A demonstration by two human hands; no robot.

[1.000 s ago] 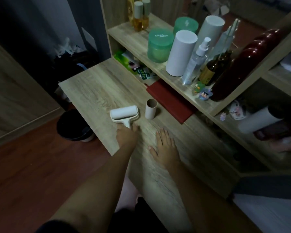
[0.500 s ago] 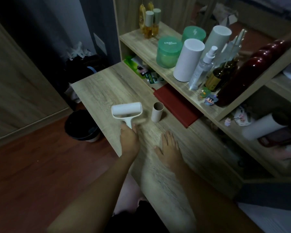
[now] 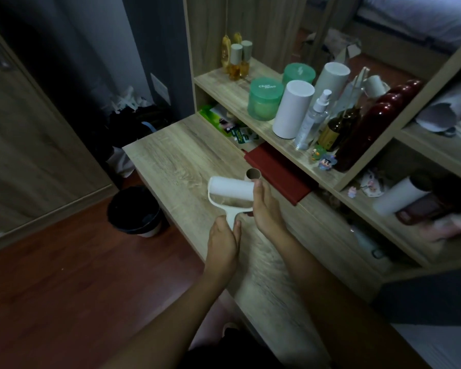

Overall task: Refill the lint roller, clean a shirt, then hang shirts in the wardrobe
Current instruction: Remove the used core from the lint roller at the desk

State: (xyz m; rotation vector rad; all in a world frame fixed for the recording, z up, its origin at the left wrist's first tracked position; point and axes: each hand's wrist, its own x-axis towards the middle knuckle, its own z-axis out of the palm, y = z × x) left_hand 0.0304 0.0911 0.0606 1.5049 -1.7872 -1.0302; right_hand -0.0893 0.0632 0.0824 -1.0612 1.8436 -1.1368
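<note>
Lint roller (image 3: 230,191) is held just in front of the bare cardboard core (image 3: 253,174); left hand (image 3: 224,242) wraps its fingers round the handle, right hand (image 3: 268,211) pinches the roll's end; refill looks nearly done; shirt cleaning and hanging remain.

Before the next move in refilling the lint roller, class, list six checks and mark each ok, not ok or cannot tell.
1. Left hand grips the lint roller by its handle: ok.
2. Right hand touches the roller's end: ok.
3. Right hand's grip there: cannot tell.
4. Cardboard core stands upright on the desk, behind the roller: ok.
5. Its roll sits fully in the frame: cannot tell.
6. Bin on the floor beside the desk: ok.
</note>
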